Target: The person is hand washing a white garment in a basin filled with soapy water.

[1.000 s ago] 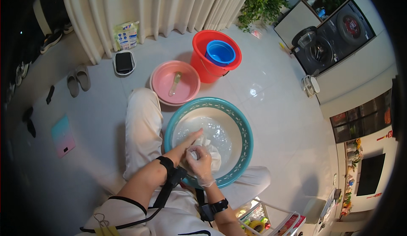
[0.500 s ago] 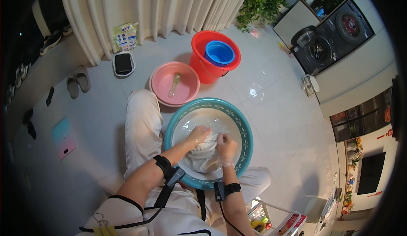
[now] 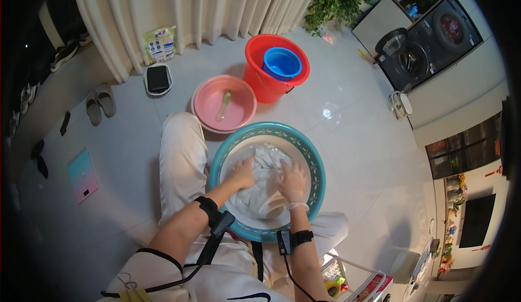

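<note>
A teal-rimmed basin stands between my knees with water in it. White wet cloth lies spread across its middle, partly under the water; what kind of item it is I cannot make out. On the cloth's left side rests my left hand, its fingers stretched forward and gripping nothing that shows. My right hand, in a thin clear glove, lies on the right side of the cloth with its fingers spread.
Beyond the basin are stacked pink basins with a brush inside. A red bucket holds a blue basin. A small tray, slippers, a scale and a rack surround me.
The gathered cloth has loosened and spread forward in the basin. My hands have drawn apart, the left moving left and nearer; the right hand's fingers have gone from curled to spread.
</note>
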`<state>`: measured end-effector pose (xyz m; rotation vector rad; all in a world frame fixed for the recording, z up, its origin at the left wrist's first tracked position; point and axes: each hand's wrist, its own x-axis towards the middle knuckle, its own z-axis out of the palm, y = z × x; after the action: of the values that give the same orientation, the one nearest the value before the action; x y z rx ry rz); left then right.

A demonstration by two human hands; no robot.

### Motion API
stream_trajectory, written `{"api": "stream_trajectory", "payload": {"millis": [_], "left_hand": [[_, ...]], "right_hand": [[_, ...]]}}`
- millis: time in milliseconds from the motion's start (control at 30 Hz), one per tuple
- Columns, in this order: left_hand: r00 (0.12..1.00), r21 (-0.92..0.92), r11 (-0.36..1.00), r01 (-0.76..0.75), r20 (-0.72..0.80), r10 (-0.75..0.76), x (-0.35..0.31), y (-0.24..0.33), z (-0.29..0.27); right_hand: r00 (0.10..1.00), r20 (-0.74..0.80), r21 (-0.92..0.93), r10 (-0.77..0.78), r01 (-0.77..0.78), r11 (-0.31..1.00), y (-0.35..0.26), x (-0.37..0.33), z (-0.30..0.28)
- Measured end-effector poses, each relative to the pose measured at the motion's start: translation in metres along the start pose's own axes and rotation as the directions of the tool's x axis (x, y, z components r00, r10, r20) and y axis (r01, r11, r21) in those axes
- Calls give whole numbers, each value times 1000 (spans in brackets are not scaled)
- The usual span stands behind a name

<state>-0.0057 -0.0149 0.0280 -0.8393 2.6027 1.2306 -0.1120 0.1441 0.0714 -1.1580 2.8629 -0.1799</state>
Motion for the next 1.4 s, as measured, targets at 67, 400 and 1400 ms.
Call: {"api": "stream_trajectory", "payload": {"millis": [67, 400, 1400], "left_hand": [[1000, 38, 999, 18, 7, -18, -9, -5, 8], [995, -211, 977, 37, -78, -55, 26, -42, 11], [878, -909, -48, 415, 414, -240, 2, 25, 48]], "right_hand": [[998, 56, 9, -28, 28, 1000, -15, 6, 4], [807, 509, 26, 300, -363, 932, -4, 27, 16], [912, -330, 507, 243, -45, 861, -70, -28, -2]]}}
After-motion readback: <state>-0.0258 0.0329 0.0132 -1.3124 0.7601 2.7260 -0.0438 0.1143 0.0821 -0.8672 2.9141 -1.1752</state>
